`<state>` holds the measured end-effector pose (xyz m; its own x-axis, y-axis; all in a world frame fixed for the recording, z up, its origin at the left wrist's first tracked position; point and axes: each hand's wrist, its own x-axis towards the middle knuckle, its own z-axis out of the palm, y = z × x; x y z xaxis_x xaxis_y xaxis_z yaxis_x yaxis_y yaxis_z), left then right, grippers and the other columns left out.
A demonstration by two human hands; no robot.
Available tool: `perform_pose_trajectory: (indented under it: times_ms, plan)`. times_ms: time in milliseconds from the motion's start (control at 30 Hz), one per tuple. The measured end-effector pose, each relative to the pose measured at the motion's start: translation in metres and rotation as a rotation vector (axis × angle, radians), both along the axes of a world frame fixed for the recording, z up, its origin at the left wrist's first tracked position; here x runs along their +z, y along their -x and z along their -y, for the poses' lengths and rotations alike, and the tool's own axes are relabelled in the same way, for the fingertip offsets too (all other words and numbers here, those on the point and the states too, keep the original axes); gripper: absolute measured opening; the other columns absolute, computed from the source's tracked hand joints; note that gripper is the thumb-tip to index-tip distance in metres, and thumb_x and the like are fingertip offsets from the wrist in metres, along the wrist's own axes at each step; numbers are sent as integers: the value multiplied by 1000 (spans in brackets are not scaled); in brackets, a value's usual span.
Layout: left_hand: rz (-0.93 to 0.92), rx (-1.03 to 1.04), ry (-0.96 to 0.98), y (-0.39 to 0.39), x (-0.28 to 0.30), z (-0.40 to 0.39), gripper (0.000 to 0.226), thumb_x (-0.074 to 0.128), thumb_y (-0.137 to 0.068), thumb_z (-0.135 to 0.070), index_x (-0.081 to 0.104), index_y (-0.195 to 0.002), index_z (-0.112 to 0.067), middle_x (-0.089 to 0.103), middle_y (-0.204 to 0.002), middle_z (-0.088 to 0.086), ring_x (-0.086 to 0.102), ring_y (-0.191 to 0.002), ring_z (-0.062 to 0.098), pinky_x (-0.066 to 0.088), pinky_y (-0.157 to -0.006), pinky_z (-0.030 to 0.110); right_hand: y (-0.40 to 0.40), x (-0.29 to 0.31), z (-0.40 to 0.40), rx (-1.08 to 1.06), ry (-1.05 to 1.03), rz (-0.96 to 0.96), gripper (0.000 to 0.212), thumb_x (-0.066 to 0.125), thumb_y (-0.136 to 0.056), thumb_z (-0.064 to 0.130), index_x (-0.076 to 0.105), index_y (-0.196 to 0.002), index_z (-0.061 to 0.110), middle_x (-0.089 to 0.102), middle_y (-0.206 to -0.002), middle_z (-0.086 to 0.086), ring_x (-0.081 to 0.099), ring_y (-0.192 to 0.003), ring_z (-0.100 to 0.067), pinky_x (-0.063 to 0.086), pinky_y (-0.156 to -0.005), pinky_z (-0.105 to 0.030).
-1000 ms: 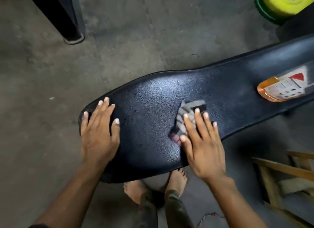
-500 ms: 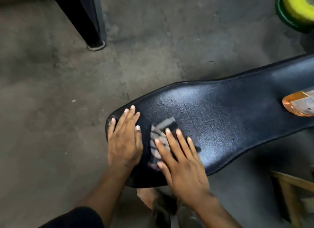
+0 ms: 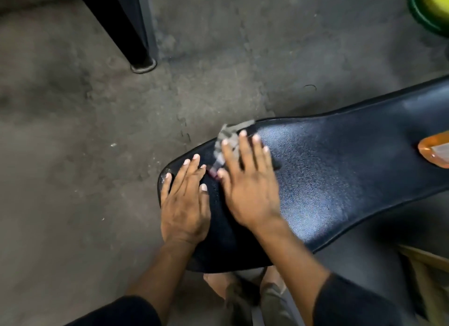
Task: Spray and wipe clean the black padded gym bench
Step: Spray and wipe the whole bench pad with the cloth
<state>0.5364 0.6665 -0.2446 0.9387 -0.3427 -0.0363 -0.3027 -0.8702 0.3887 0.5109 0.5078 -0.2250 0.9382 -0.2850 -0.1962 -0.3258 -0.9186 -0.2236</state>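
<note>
— At the near, rounded end of the bench (image 3: 340, 180), which hand is doing the work?

— The right hand (image 3: 250, 180). Its fingers (image 3: 243, 151) are spread flat, pressing a grey striped cloth (image 3: 224, 141) against the pad's far edge; the cloth pokes out past the fingertips and slightly over the rim. Nothing is clenched, just a flat palm.

— And the left hand (image 3: 184, 204)?

— Also open and flat, bracing on the very tip of the pad, just beside the right, holding nothing.

— Which way does the unwiped part lie?

— The pad's long axis runs off to the right and away, so most of it stretches rightward from the right hand, the nearer one for that sweep, I'd judge.

— How does the pad look?

— Black, pebbled, with a sheen. An orange bottle (image 3: 435, 153) lies on it at the right edge of view.
</note>
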Motion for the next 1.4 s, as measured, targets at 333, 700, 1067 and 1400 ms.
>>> perform_pose_trajectory:
  times_ms: [333,700,1067,1400]
  plan:
    - [1,10,33,-2,4,5,49,34,-106,-29,57,-149,-23,39,-169,-13,32,-158,9,15,-133,44,119,0,18,58,19,1,66,42,-110,49,37,-171,25,26,-181,-14,25,-168,-35,29,-133,-56]
    - [-24,39,125,-2,-1,-1,48,29,-111,-36,57,-149,-28,41,-167,-16,32,-157,4,12,-132,37,44,-4,-19,-4,-26,54,65,35,-112,49,24,-174,31,12,-185,-11,9,-171,-38,17,-137,-57]
    - [9,-79,93,-1,-4,-9,45,41,-107,-35,52,-150,-28,33,-172,-12,25,-161,8,15,-133,45,132,10,-6,-300,33,-40,65,37,-111,45,34,-172,23,21,-183,-13,18,-170,-38,25,-134,-61]
    - [-225,62,109,9,-7,-74,59,30,-110,-48,19,-168,-39,-3,-178,-14,0,-166,14,7,-133,49,86,0,-102,-73,47,3,67,35,-112,49,21,-175,31,13,-185,-11,10,-171,-39,17,-137,-58]
